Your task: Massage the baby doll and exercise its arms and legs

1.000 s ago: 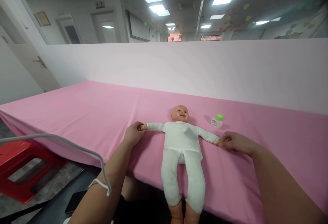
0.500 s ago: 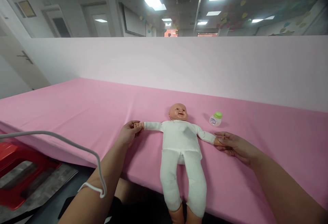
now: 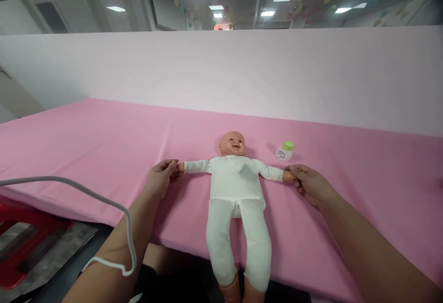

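Observation:
A baby doll [image 3: 237, 178] in a white top and trousers lies face up on the pink sheet [image 3: 121, 146], its arms stretched out to both sides. Its lower legs reach past the sheet's near edge. My left hand [image 3: 162, 176] is closed around the doll's hand at the left, thumb and fingers pinched together. At the right, my right hand [image 3: 309, 183] pinches the doll's other hand between thumb and fingers. Just beyond my right hand stands a small clear bottle [image 3: 284, 151] with a green cap and a label, near the doll's head.
A white cable [image 3: 104, 199] loops over my left forearm. Down at the left is a red plastic stool [image 3: 31, 243] on the floor. A white wall panel [image 3: 221, 72] with glass above it runs behind the pink-covered surface.
My view has tilted down and shifted slightly right. Both hands still hold the doll's hands, with the fingers more tightly pinched now; the doll's arms stay spread.

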`<state>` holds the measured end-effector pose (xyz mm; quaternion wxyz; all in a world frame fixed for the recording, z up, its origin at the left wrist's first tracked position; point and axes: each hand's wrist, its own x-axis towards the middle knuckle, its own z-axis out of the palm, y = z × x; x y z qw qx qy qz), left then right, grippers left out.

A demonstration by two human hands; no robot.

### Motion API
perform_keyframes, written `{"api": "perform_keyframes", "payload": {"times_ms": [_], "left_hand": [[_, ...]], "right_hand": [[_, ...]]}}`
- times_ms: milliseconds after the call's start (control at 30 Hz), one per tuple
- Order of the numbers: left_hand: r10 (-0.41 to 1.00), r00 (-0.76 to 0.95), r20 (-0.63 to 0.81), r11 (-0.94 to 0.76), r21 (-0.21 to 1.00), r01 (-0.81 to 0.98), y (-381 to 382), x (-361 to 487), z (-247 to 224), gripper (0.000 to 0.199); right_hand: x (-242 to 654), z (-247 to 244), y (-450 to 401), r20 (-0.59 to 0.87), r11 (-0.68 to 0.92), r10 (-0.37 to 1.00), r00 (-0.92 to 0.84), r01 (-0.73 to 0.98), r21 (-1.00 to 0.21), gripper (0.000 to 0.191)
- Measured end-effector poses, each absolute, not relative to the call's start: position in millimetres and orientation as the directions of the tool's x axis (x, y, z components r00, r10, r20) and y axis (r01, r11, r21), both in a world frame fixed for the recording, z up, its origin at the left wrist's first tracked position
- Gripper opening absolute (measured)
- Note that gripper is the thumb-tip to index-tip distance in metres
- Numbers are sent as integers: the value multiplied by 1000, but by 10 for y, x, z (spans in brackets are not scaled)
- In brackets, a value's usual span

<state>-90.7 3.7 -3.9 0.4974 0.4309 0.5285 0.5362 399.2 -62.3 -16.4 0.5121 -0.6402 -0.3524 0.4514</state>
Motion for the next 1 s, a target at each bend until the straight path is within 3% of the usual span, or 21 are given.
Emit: {"api": "perform_keyframes", "payload": {"times_ms": [267, 533, 767, 1000], "left_hand": [[978, -164, -132, 110, 985, -132, 2, -883, 36, 37], [991, -93, -98, 82, 983, -164, 15, -940, 21, 50], [995, -76, -70, 62, 993, -100, 15, -937, -2, 55], [984, -152, -97, 93, 995, -34, -7, -860, 67, 43]], "right_hand": [[4077, -146, -644, -180, -156, 940, 291, -105, -982, 31], [4039, 67, -762, -162, -150, 983, 85, -133, -980, 37], [3993, 34, -713, -124, -122, 976, 179, -21, -992, 40], [3971, -39, -681, -96, -92, 958, 270, -29, -995, 46]]}}
